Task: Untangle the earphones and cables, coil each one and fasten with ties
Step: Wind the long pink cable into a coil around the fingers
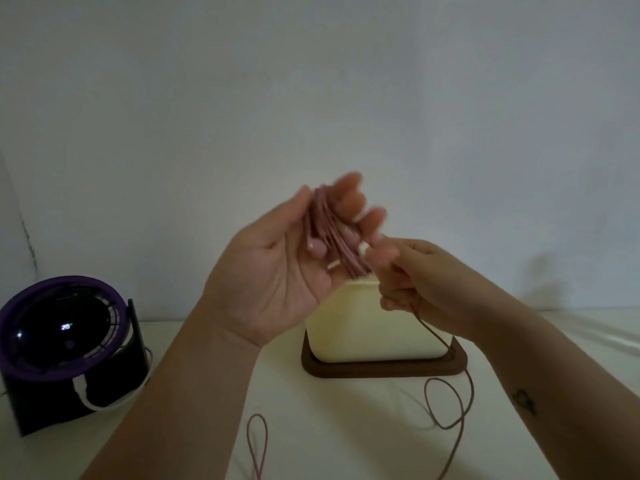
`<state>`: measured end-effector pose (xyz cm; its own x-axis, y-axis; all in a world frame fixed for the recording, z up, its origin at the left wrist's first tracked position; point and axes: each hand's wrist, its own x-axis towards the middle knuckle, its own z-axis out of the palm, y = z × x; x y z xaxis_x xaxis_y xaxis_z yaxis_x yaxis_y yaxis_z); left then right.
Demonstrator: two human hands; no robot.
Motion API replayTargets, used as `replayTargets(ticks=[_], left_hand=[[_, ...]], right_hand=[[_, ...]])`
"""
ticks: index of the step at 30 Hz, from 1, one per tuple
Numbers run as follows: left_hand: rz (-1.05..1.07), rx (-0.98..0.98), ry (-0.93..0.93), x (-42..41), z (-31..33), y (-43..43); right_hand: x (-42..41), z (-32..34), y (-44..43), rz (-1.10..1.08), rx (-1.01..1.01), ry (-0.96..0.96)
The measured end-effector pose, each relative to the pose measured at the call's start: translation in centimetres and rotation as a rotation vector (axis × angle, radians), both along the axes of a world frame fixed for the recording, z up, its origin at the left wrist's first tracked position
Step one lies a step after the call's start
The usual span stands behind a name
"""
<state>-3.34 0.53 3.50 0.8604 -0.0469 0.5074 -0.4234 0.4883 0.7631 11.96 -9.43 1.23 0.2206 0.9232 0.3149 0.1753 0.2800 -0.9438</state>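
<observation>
In the middle of the frame we held our left hand [273,271] flat, fingers straight, as a spool for the pink cable [341,251] wound around them, while our right hand [419,282] pinched its loose part, hanging toward the lower right, to guide it.

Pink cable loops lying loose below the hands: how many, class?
2: one pink cable loop at bottom centre; another loop right of it, in front of the lamp. Windings on the left hand are blurred, uncounted.
</observation>
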Motion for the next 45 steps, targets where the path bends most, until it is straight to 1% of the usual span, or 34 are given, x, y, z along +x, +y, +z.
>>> replayTargets(ticks=[2, 4, 5, 7, 9, 11, 13, 14, 16, 18, 19, 21, 24, 25, 27, 28, 30, 31, 32, 34, 35, 36, 38, 40, 42, 45], left_hand=[[0.155, -0.165, -0.058, 0.1, 0.3, -0.1], [0.440, -0.248, -0.118, -0.2, 0.7, -0.1], [0.562, -0.253, -0.148, -0.3, 0.9, 0.0], [0.729, -0.260, -0.171, -0.4, 1.0, 0.4], [0.851, -0.251, -0.155, -0.6, 1.0, 1.1], [0.947, -0.193, -0.119, -0.7, 1.0, 1.9], [1.003, -0.043, -0.043, -0.7, 0.7, 2.3], [1.025, 0.080, 0.026, -0.6, 0.4, 2.5], [1.030, 0.419, 0.238, -0.7, -0.5, 2.6], [0.910, 0.770, 0.446, -0.8, -1.3, 2.4], [0.824, 0.867, 0.500, -0.8, -1.5, 2.2], [0.694, 0.902, 0.537, -0.6, -1.8, 1.7], [0.524, 0.807, 0.530, -1.0, -1.6, 1.5], [0.446, 0.755, 0.508, -1.2, -1.5, 1.6], [0.272, 0.641, 0.416, -1.4, -1.4, 1.6], [0.170, 0.558, 0.343, -1.3, -1.3, 1.5], [-0.019, 0.297, 0.205, -0.7, -0.8, 0.9], [-0.077, 0.153, 0.164, -0.4, -0.7, 0.5], [-0.086, 0.035, 0.129, 0.0, -0.5, 0.2], [-0.053, -0.160, 0.071, 0.7, -0.5, -0.5], [0.020, -0.244, 0.041, 0.9, -0.3, -0.9], [0.136, -0.313, 0.014, 1.0, -0.2, -1.2], [0.373, -0.400, -0.029, 1.2, 0.1, -1.4], [0.543, -0.426, -0.064, 1.2, 0.3, -1.1], [0.665, -0.422, -0.081, 1.2, 0.2, -0.4], [0.860, -0.317, -0.070, 1.1, 0.0, 0.9]], right_hand=[[-0.2, -0.1, 0.0, -0.003, -0.036, -0.056], [-0.4, -0.2, 0.0, 0.032, -0.063, -0.133], [-0.6, -0.1, -0.1, 0.066, -0.077, -0.166], [-0.9, 0.2, -0.3, 0.127, -0.099, -0.219], [-1.3, 0.6, -0.7, 0.143, -0.111, -0.304], [-1.6, 1.1, -1.1, 0.117, -0.116, -0.416], [-1.8, 1.5, -1.5, 0.107, -0.095, -0.467], [-1.8, 1.8, -1.7, 0.097, -0.076, -0.475], [-1.6, 2.2, -2.0, 0.045, -0.028, -0.487], [-1.1, 2.4, -2.1, -0.018, 0.022, -0.466], [-0.8, 2.4, -2.1, -0.059, 0.037, -0.461], [-0.3, 2.3, -2.0, -0.153, 0.055, -0.482], [0.3, 1.9, -1.6, -0.254, 0.069, -0.556], [0.4, 1.7, -1.5, -0.251, 0.066, -0.558], [0.5, 1.4, -1.2, -0.180, 0.048, -0.498], [0.5, 1.2, -1.0, -0.121, 0.036, -0.445], [0.3, 0.8, -0.8, 0.013, 0.015, -0.307], [0.1, 0.7, -0.6, 0.073, 0.002, -0.238], [0.0, 0.6, -0.5, 0.118, -0.015, -0.177], [-0.2, 0.5, -0.4, 0.168, -0.060, -0.065], [-0.2, 0.4, -0.4, 0.189, -0.083, -0.015], [-0.2, 0.3, -0.4, 0.214, -0.105, 0.017], [-0.3, 0.1, -0.4, 0.254, -0.151, 0.022], [-0.4, 0.0, -0.3, 0.294, -0.199, -0.014], [-0.7, -0.1, -0.3, 0.334, -0.245, -0.066], [-0.9, 0.1, -0.5, 0.390, -0.290, -0.118]])
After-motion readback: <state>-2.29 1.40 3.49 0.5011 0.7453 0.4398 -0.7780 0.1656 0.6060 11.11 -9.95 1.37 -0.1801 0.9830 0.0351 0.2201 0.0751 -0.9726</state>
